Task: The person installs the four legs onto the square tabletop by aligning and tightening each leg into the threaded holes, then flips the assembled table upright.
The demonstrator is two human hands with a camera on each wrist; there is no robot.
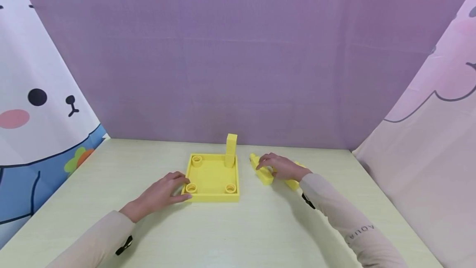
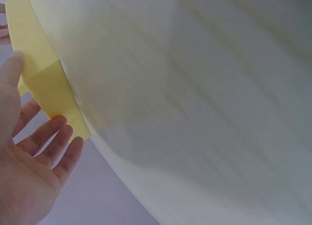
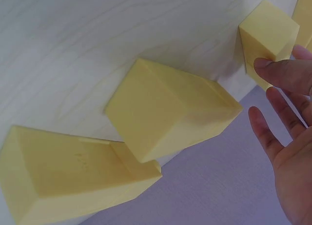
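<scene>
A single bright, plain yellow covers the tray [image 1: 213, 177], its upright post [image 1: 231, 146] and the loose blocks [image 1: 265, 176]. The bench [image 1: 223, 235] is pale cream with faint wood-grain streaks. I see plain purple on the backdrop [image 1: 245, 61], a white-and-blue cartoon animal with a pink cheek on the left curtain [image 1: 44, 131], and pink and cream with grey outlines on the right curtain [image 1: 427, 144]. The sleeves [image 1: 342, 212] are beige, the right one dark-lettered.
</scene>
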